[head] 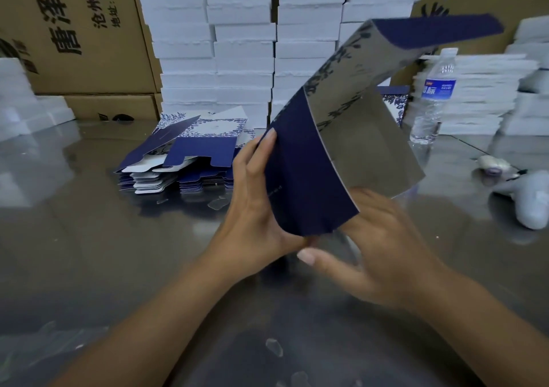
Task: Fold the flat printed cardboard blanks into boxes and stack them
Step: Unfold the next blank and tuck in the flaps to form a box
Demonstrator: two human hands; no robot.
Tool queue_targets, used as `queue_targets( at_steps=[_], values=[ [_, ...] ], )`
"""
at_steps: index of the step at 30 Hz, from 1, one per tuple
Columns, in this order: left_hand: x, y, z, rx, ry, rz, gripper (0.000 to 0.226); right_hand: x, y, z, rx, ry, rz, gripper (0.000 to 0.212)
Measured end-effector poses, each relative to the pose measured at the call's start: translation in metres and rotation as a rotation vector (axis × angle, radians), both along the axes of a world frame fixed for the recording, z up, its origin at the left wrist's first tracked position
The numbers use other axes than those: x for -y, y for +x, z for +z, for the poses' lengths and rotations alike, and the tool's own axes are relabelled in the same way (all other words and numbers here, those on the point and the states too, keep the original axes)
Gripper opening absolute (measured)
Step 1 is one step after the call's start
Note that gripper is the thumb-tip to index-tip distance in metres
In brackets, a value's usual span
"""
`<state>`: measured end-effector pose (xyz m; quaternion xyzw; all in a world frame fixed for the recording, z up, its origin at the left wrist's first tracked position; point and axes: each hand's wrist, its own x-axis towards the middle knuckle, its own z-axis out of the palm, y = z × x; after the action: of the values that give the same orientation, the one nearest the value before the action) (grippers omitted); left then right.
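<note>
Glossy grey table before stacked brown printed cartons.

blank: half-folded, held above desk; navy outside, grey inside, top flap tilted right
left hand: grips navy panel's left edge, fingers laid along it
right hand: blurred; at blank's lower edge, thumb extended
flat blanks: stacked on desk, behind left hand
water bottle: upright, far right

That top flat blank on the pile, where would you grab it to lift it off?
Probably pinch the top blank by its navy near flap, coming from the person's side: that flap lies free at the near edge, while white stacks stand close behind the far edge.
</note>
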<state>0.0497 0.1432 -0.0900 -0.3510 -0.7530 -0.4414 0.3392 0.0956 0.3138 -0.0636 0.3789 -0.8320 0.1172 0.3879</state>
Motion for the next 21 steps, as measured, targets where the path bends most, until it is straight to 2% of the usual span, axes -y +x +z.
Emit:
queue_targets(
  at_steps=[2, 4, 8, 10, 16, 19, 21],
  values=[
    [0.005, -0.006, 0.0, -0.025, -0.014, 0.012, 0.114, -0.007, 0.004, 0.006, 0.158, 0.109, -0.009, 0.039],
    [0.012, -0.013, -0.001, -0.056, -0.05, 0.05, 0.114, -0.016, 0.004, 0.011, 0.245, 0.098, 0.001, 0.041],
    [0.023, -0.021, -0.005, -0.095, -0.119, 0.083, 0.119, -0.02, 0.002, 0.017, 0.355, -0.19, 0.018, 0.043],
    [0.024, -0.023, -0.006, -0.11, -0.135, 0.07, 0.119, -0.01, -0.001, 0.019, 0.389, -0.256, 0.002, 0.041],
    [0.016, -0.02, -0.005, -0.146, -0.148, -0.008, 0.113, 0.019, -0.005, 0.039, 0.632, -0.004, -0.154, 0.05],
    [0.017, -0.022, -0.006, -0.148, -0.132, -0.017, 0.114, 0.036, -0.014, 0.055, 0.799, 0.11, -0.39, 0.041],
    [0.017, -0.024, -0.007, -0.135, -0.114, -0.025, 0.116, 0.032, -0.02, 0.053, 0.846, 0.131, -0.38, 0.042]
  ],
)
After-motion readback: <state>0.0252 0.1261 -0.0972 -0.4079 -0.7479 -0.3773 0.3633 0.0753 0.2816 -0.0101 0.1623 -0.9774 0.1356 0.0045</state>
